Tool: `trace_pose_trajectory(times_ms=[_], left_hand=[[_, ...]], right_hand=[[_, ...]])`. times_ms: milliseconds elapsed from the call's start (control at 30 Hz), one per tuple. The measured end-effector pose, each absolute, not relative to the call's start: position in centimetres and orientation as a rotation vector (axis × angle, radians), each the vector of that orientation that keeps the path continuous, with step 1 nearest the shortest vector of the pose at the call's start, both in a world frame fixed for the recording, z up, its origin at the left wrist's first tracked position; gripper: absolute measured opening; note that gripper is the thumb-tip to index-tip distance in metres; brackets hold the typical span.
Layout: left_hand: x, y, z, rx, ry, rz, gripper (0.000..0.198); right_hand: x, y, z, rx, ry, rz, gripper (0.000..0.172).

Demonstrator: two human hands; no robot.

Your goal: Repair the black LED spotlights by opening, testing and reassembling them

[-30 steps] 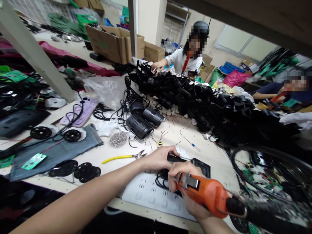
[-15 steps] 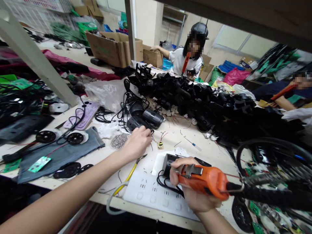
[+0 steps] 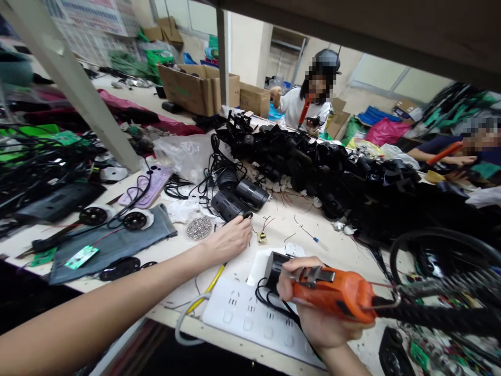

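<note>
My right hand is wrapped round an orange electric screwdriver, which lies nearly level and points left. Beyond its fingers is a black cylindrical housing with a looped cable; whether they touch it is hidden. My left hand is closed, its fingertips pinching a small dark part at the end of another black cylinder. Whether that part is loose or joined to the cylinder I cannot tell. A third black cylinder lies just behind. Near the left fingers sits a small circuit board with thin wires.
A white power strip lies along the front edge, beside a yellow-handled tool. A dish of small screws stands left. Black parts are heaped behind; a spring-wrapped cable crosses the right. A co-worker sits opposite.
The view has shifted, so things sit further right and lower. My left hand has drawn back slightly toward me, showing more of the cylinder. My right hand still holds the screwdriver.
</note>
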State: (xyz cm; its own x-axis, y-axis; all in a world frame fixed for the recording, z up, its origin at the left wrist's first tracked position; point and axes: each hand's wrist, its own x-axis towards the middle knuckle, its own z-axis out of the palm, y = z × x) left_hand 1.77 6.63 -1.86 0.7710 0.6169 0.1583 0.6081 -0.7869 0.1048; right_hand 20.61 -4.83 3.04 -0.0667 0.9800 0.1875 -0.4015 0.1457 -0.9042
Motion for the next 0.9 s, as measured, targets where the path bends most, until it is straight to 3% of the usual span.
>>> trace_pose_trajectory(times_ms=[200, 333, 567, 900], left_hand=[[3.1, 5.9, -0.4, 2.489, 1.095, 0.459, 0.017], [4.8, 5.7, 0.1, 2.132, 0.992, 0.548, 0.002], [7.1, 5.9, -1.8, 1.661, 0.874, 0.587, 0.014], [8.0, 6.6, -2.3, 1.557, 0.91, 0.564, 0.014]], right_hand=[[20.8, -5.4, 3.1, -0.809, -1.028, 1.208, 0.08], [21.1, -5.4, 3.0, -0.813, -1.069, 1.222, 0.074], [21.6, -5.0, 2.5, -0.753, -1.161, 1.188, 0.089], [20.9, -5.2, 2.7, -0.758, -1.11, 1.172, 0.09]])
